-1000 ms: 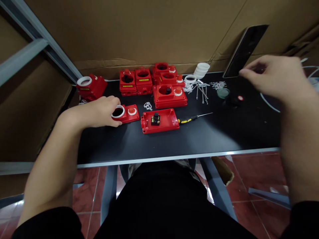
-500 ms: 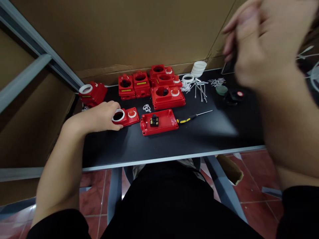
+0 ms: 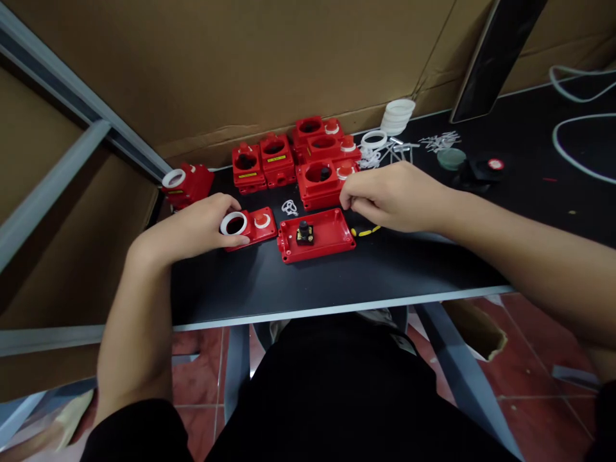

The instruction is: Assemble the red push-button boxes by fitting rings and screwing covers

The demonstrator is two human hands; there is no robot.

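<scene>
My left hand (image 3: pixel 192 224) rests on the black table (image 3: pixel 337 276) and grips a flat red cover (image 3: pixel 257 226) at its left end. The cover carries a white ring and a red button. Right of it lies an open red base tray (image 3: pixel 332 240) with a small black switch inside. My right hand (image 3: pixel 389 196) hovers at the tray's right end, fingers curled together. A yellow-and-black screwdriver (image 3: pixel 366 231) peeks out from under that hand. Whether the fingers hold it is hidden.
Several red housings (image 3: pixel 322 168) stand stacked behind the tray, and one more (image 3: pixel 187 183) sits at the far left. White rings (image 3: pixel 397 115), loose screws (image 3: pixel 402 151), a green lens (image 3: pixel 451 158) and a black button (image 3: pixel 481 170) lie at the back right. A dark slab (image 3: pixel 500 51) leans on cardboard.
My right hand came down from high at the right, close to the camera, to the table beside the red base tray, over the screwdriver. The left hand stayed on the red cover.
</scene>
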